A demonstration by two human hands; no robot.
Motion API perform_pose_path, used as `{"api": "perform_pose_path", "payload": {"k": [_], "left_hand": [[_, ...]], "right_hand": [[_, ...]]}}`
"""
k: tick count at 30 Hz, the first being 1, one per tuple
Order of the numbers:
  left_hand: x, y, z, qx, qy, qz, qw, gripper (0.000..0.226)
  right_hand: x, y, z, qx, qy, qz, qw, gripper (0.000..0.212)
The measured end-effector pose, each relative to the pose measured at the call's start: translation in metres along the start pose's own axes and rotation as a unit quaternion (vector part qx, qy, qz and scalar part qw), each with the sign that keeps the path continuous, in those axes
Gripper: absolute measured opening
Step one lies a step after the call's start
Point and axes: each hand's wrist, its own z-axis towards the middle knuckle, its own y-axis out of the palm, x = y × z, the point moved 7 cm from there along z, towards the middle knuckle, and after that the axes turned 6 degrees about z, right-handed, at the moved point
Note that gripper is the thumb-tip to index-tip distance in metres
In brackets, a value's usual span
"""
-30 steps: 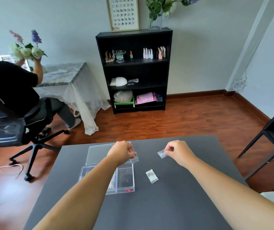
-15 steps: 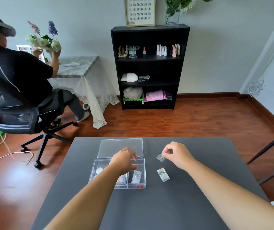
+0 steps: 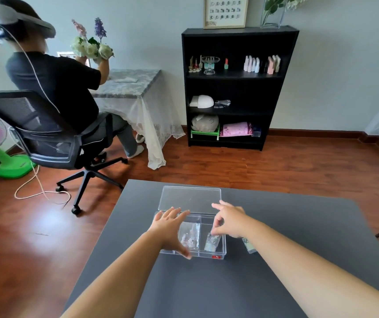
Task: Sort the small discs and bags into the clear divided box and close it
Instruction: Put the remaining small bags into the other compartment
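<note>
Room: wood floor [image 3: 275, 166], black shelf [image 3: 239, 88] by back wall, seated person [image 3: 53, 88] at draped side table, far left.
Table [image 3: 275, 260]: dark grey, matte.
Box [image 3: 220, 251]: clear, on table centre, lid [image 3: 189, 199] open, lying flat behind.
L hand [image 3: 169, 228]: fingers spread, over box's left part.
R hand [image 3: 228, 220]: pinching bag [image 3: 212, 242] in right compartment.
Other bags: one in mid compartment [image 3: 189, 235]; one on table [image 3: 249, 245], just right of box.

The near half of the dark surface [image 3: 207, 290] lies bare apart from the two forearms. Farther off, the clear divided box [image 3: 216, 253] stands mid-surface, its lid [image 3: 190, 199] flat behind it; a small bag [image 3: 249, 246] lies just right.
</note>
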Motion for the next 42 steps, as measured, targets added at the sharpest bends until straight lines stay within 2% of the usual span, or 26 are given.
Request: {"api": "perform_pose_path", "payload": {"k": [3, 6, 8, 10, 15, 18, 21, 28, 33, 38, 42], "left_hand": [[-0.004, 0.004, -0.001, 0.017, 0.001, 0.002, 1.0, 0.125], [-0.005, 0.005, 0.001, 0.022, 0.003, 0.005, 1.0, 0.124], [-0.001, 0.006, 0.002, 0.019, 0.009, 0.012, 1.0, 0.124], [0.007, 0.006, 0.004, 0.017, 0.021, 0.018, 0.999, 0.124], [0.026, 0.006, 0.01, 0.023, 0.04, 0.019, 0.999, 0.126], [0.026, 0.005, 0.011, 0.029, 0.038, 0.014, 0.999, 0.125], [0.025, 0.005, 0.011, 0.035, 0.036, 0.014, 0.999, 0.123], [0.027, 0.005, 0.01, 0.034, 0.034, 0.011, 0.999, 0.122], [0.026, 0.006, 0.01, 0.029, 0.035, 0.012, 0.999, 0.125], [0.009, 0.006, 0.006, 0.028, 0.013, 0.026, 0.999, 0.131], [-0.014, 0.008, -0.001, 0.022, -0.02, 0.033, 0.999, 0.132]], "right_hand": [[0.002, 0.005, 0.002, 0.025, -0.009, 0.012, 1.0, 0.015], [0.016, -0.015, -0.002, 0.126, -0.002, 0.116, 0.985, 0.008], [0.036, -0.027, -0.007, 0.164, 0.013, 0.132, 0.978, 0.004], [0.058, -0.028, -0.013, 0.142, 0.037, 0.103, 0.984, 0.012], [0.096, -0.004, -0.031, 0.03, 0.094, -0.011, 0.995, 0.036], [0.098, 0.007, -0.035, 0.029, 0.087, -0.015, 0.996, 0.043], [0.094, 0.01, -0.035, 0.03, 0.08, -0.032, 0.996, 0.04], [0.103, 0.012, -0.034, 0.029, 0.112, 0.053, 0.992, 0.02], [0.107, 0.003, -0.036, 0.049, 0.136, 0.079, 0.986, 0.027], [0.093, -0.026, -0.031, 0.086, 0.109, 0.154, 0.978, 0.023], [0.053, -0.05, -0.016, 0.108, 0.053, 0.219, 0.968, 0.02]]}}
